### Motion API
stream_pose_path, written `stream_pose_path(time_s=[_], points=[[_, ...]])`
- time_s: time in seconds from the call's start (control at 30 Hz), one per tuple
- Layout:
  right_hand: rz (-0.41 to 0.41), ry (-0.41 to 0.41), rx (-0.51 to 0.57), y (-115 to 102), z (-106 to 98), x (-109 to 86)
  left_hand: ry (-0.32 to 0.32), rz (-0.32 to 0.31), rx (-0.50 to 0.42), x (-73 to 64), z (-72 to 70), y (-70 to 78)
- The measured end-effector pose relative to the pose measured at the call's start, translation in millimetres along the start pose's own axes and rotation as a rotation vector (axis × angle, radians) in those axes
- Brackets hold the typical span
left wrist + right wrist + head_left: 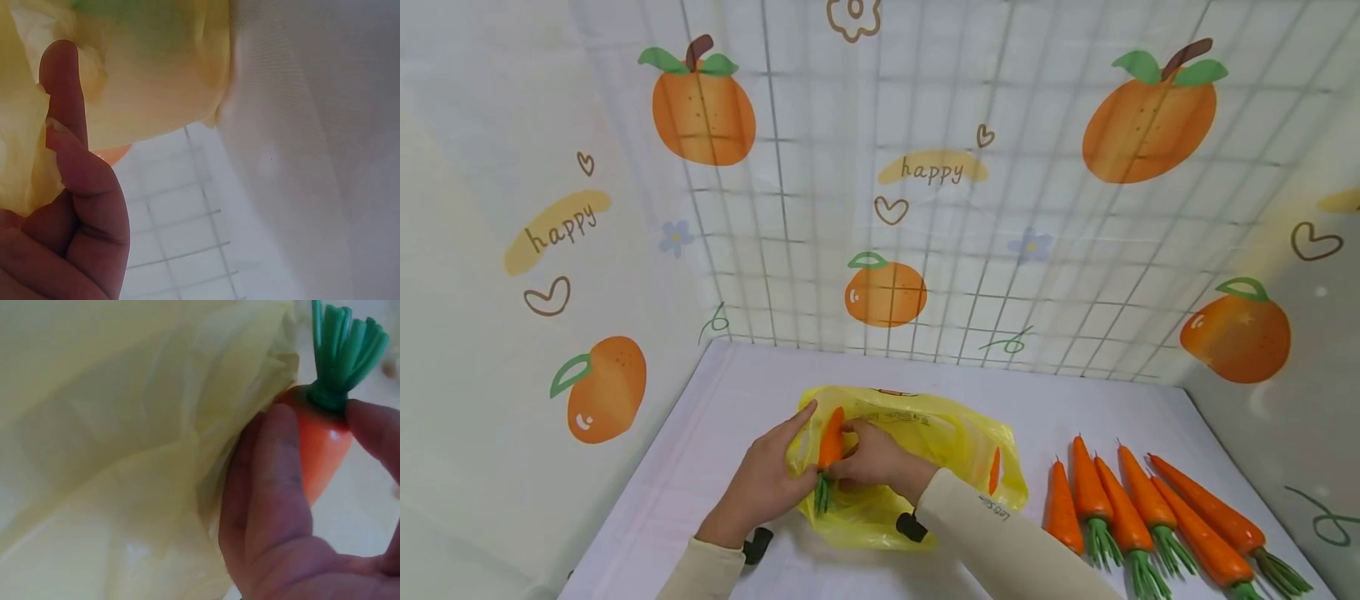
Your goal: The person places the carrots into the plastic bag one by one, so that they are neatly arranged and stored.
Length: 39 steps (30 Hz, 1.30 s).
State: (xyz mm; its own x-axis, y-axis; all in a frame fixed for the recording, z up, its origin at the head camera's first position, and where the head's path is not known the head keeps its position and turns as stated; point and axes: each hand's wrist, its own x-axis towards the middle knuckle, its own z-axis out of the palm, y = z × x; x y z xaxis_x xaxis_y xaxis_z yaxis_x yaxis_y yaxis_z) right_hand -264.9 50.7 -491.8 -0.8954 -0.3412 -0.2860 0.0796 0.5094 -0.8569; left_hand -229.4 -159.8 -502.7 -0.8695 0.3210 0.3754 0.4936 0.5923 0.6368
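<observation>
A carrot is being held over the left end of the open mouth of a yellow bag, with its orange tip pointing to the far side and its green leaves pointing to the near side. How deep it is lying in the bag cannot be told. It is being pinched by the right hand: in the right wrist view, the thumb is being placed on one side of the carrot, just beside the leaves, and the fingers on the other side. By the left hand, the left edge of the bag is being held between thumb and fingers, while one finger is being kept straight along the plastic. The thumb is being placed near the leaves; whether they are being touched cannot be told.

At the right part of the bag, a narrow orange shape is being shown. Farther right, six carrots are being supported by the white table, with tips to the far side; the leftmost is being partly covered by the beige right sleeve. Behind the table, the far wall is being decorated by a grid, printed oranges and the word "happy".
</observation>
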Motion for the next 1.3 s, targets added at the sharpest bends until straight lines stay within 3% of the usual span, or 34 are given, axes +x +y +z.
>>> stream_pose_path(time_s=[0.17, 0.4, 0.47, 0.57, 0.77, 1.07, 1.3], points=[[-0.005, 0.0, -0.039, 0.6, -0.5, 0.1, 0.015, 0.004, 0.009, -0.1, 1.8, -2.8], [-0.052, 0.04, -0.311, -7.3, -10.4, -4.1, 0.032, 0.008, 0.003, -0.1, -0.1, -1.9], [-0.047, 0.049, -0.346, -10.0, -13.0, -6.7, 0.031, 0.011, 0.007, -0.1, 0.0, -2.4], [-0.027, 0.032, -0.303, -14.4, -15.9, -10.8, 0.028, -0.003, 0.023, -0.4, -0.3, -3.2], [-0.011, -0.027, -0.095, -17.9, -18.3, -16.5, 0.02, -0.023, 0.007, -1.6, -2.2, 0.4], [-0.092, -0.022, -0.308, -4.2, -11.1, -10.7, -0.005, -0.041, -0.012, -2.7, 0.1, -0.9], [-0.055, -0.024, -0.235, 1.6, -3.9, -6.8, -0.004, -0.041, -0.015, -1.7, -3.5, 2.6]])
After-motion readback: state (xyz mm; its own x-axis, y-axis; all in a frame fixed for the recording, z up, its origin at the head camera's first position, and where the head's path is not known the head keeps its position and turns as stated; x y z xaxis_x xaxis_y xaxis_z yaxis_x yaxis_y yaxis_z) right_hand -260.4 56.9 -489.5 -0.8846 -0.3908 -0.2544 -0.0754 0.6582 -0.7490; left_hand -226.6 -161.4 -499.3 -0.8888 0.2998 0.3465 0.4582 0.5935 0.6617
